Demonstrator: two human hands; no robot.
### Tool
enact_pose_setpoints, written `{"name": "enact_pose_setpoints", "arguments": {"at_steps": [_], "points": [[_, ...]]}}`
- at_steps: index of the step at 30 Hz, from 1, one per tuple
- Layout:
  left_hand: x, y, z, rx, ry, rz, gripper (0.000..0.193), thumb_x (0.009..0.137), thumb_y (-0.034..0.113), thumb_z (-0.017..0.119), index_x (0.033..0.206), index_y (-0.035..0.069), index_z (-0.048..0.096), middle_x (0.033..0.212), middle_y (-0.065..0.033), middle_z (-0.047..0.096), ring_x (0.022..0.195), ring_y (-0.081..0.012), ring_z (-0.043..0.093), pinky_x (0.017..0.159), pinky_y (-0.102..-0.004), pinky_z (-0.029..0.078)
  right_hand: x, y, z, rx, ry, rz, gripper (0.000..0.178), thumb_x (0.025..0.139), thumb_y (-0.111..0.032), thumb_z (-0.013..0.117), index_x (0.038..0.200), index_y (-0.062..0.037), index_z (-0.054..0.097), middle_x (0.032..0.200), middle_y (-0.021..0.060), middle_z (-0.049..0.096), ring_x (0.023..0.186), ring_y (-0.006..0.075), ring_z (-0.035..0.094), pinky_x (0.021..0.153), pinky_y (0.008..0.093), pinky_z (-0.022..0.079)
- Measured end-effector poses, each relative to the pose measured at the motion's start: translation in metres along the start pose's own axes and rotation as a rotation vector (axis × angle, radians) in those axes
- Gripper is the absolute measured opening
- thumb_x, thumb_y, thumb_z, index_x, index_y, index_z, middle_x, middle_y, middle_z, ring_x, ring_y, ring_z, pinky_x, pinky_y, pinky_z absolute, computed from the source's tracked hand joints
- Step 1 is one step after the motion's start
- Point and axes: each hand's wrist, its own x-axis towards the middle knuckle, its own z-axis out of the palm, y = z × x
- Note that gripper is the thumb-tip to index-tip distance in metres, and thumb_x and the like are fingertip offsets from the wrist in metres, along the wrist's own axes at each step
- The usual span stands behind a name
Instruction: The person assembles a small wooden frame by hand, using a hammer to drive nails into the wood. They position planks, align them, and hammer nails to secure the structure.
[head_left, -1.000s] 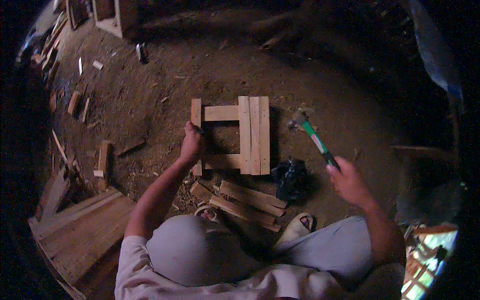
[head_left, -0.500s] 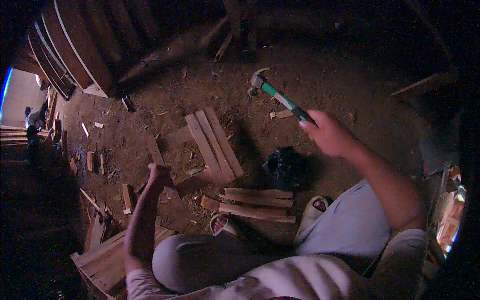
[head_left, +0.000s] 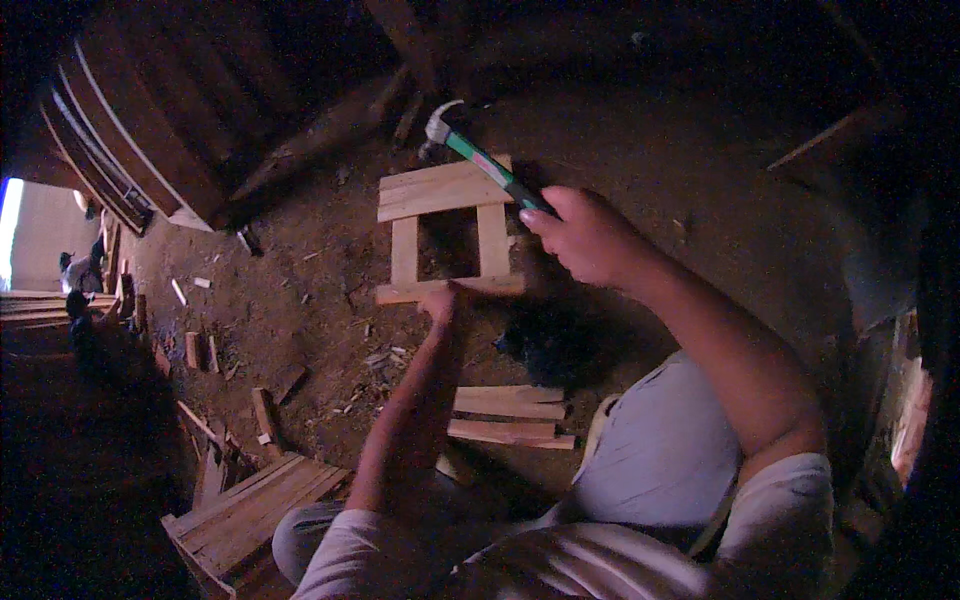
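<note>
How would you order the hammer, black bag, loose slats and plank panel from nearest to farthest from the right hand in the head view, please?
1. Hammer: held in the right hand.
2. Black bag: on the ground, below the hand in view.
3. Loose slats: below and left of the bag.
4. Plank panel: far lower left.

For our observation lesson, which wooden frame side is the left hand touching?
The near bar, partly covered by the left hand; the far boards and two connecting bars lie clear of it.
</note>
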Motion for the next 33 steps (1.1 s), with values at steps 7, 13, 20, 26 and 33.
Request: {"name": "enact_pose_setpoints", "arguments": {"at_steps": [7,13,20,26,33], "points": [[-0.017,-0.048,0.059,0.348,0.038,0.290,0.029,0.089,0.019,0.063,0.115,0.008,0.058,0.103,-0.0167,0.065,0.087,-0.0369,0.062,0.070,-0.0470,0.051,-0.030,0.080,-0.027,-0.112,0.061,-0.007,0.024,0.099,-0.027,0.053,0.092,-0.0045,0.053,0.066,0.0018,0.049,0.061,0.0146,0.051,0.057,0.0342,0.042],[-0.019,-0.007,0.064,1.011,0.158,0.827,0.048,0.083,0.029,0.070,0.126,0.014,0.058,0.129,-0.0136,0.051,0.118,-0.0355,0.048,0.098,-0.0485,0.041,-0.083,0.209,0.037,-0.236,0.300,0.081,0.029,0.098,-0.022,0.052,0.117,0.0000,0.054,0.078,0.0157,0.061,0.071,0.0277,0.060,0.065,0.0412,0.045],[0.012,-0.027,0.071,1.256,0.122,0.815,0.042,0.085,0.032,0.066,0.125,0.017,0.062,0.134,-0.0130,0.048,0.125,-0.0342,0.043,0.106,-0.0472,0.033,-0.083,0.214,0.066,-0.165,0.341,-0.053,0.030,0.098,-0.021,0.052,0.120,0.0004,0.052,0.076,0.0222,0.060,0.068,0.0344,0.061,0.061,0.0421,0.045],[0.028,-0.045,0.063,1.306,0.169,0.899,0.035,0.088,0.029,0.062,0.121,0.017,0.065,0.132,-0.0129,0.049,0.121,-0.0364,0.044,0.105,-0.0476,0.034,-0.084,0.203,0.062,-0.255,0.111,0.066,0.027,0.098,-0.019,0.053,0.114,0.0022,0.053,0.071,0.0236,0.058,0.062,0.0402,0.059,0.055,0.0457,0.042],[0.021,-0.033,0.068,1.284,0.067,0.834,0.025,0.087,0.025,0.061,0.107,0.014,0.071,0.137,-0.0122,0.046,0.126,-0.0389,0.041,0.106,-0.0462,0.034,-0.085,0.209,0.061,-0.468,0.082,-0.011,0.034,0.098,-0.022,0.053,0.123,0.0001,0.053,0.069,0.0252,0.059,0.060,0.0412,0.058,0.054,0.0498,0.043]]}}
